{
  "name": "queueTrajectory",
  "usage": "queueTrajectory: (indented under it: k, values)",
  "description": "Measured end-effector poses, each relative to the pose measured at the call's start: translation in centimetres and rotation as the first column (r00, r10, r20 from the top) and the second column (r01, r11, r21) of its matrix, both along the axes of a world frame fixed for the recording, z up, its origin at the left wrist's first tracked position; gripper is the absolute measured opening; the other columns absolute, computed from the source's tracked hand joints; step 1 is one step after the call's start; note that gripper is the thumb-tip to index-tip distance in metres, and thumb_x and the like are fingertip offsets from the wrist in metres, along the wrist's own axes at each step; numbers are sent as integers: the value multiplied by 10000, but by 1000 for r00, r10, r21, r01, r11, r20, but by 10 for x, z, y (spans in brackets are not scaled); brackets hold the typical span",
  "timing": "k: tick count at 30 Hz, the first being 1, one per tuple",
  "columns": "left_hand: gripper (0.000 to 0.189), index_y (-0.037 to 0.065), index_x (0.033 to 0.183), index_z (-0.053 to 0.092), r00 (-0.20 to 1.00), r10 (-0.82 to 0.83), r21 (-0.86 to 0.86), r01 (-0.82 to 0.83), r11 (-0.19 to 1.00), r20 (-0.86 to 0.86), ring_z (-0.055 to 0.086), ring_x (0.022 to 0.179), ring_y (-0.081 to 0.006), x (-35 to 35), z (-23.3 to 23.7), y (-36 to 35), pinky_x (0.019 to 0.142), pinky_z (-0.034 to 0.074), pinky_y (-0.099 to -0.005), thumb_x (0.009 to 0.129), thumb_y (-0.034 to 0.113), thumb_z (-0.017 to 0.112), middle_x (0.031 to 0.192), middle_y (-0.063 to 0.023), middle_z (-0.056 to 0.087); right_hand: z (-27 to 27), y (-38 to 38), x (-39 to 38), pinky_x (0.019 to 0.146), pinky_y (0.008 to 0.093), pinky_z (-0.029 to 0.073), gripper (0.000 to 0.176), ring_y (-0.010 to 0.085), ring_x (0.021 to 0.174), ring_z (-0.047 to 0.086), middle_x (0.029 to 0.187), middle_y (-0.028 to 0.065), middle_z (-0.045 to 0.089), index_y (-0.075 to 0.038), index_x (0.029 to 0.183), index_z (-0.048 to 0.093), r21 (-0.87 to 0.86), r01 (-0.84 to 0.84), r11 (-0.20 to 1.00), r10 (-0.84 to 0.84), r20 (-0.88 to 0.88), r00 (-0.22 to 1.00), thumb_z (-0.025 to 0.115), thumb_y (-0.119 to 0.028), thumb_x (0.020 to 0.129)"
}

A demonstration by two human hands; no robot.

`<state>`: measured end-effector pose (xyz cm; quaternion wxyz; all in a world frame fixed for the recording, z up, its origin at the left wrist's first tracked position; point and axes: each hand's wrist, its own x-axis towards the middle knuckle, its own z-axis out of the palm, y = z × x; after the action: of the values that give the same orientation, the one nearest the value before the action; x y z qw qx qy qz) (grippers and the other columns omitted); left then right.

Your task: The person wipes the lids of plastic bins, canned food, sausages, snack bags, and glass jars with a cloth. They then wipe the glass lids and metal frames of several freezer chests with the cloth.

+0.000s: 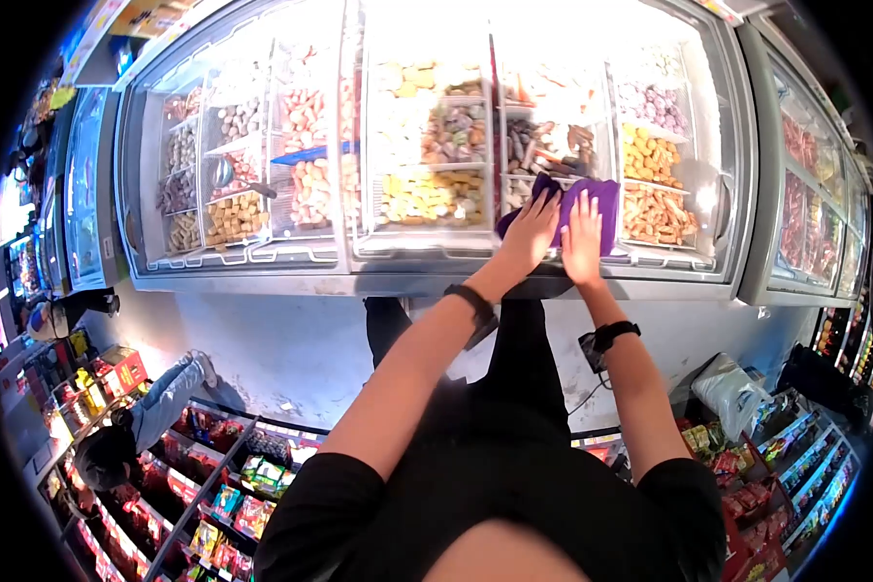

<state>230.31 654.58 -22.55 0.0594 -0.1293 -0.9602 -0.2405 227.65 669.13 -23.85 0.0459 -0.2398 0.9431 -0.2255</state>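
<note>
A purple cloth (601, 209) lies on the glass lid (436, 241) of a chest freezer, near its front edge. My left hand (533, 235) presses on the darker left part of the cloth, fingers stretched out. Just beside it, my right hand (581, 238) rests flat on the brighter purple part, its fingers straight and pointing away from me. Neither hand grasps the cloth; both palms face down. Under the glass, wire-divided sections hold loose frozen pieces, among them yellow chunks (427, 199) and orange-brown pieces (658, 213).
A metal scoop (225, 177) and a blue strip (310, 154) show in the left part of the freezer. Another freezer (810, 184) adjoins on the right. Shelves of packaged snacks (233, 514) stand behind me, and a person (155, 417) is at the lower left.
</note>
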Motion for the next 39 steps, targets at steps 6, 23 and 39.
queueTrajectory:
  k: [6,23,39]
  values:
    - [412,-55,1180,473,997,-74,-107,76,991,21,331,1281,-289,97,30,-177,1046,294,-407,787,70,451,1344,-139,395,-31,-150,99,1068,495,168,444,415,1313,213,1383,263,285,51,1295,359,-232,-17,972,43,105,994,388,-129,889]
    - [590,165,1393,286,858,514,-238,-498,834,6,170,1317,-417,136,-4,-462,960,192,-667,869,383,449,1459,-118,197,36,-456,97,1051,494,234,619,275,1372,56,1495,7,89,-230,1392,274,267,-382,885,360,128,924,396,-534,866]
    - [651,-3,1369,243,905,332,-152,-301,941,266,155,1325,-414,215,0,-358,1007,255,-568,816,202,518,1452,-183,158,-17,-359,182,1055,406,267,500,369,1279,302,1359,220,342,17,1238,444,94,-403,910,408,-43,912,473,-232,805]
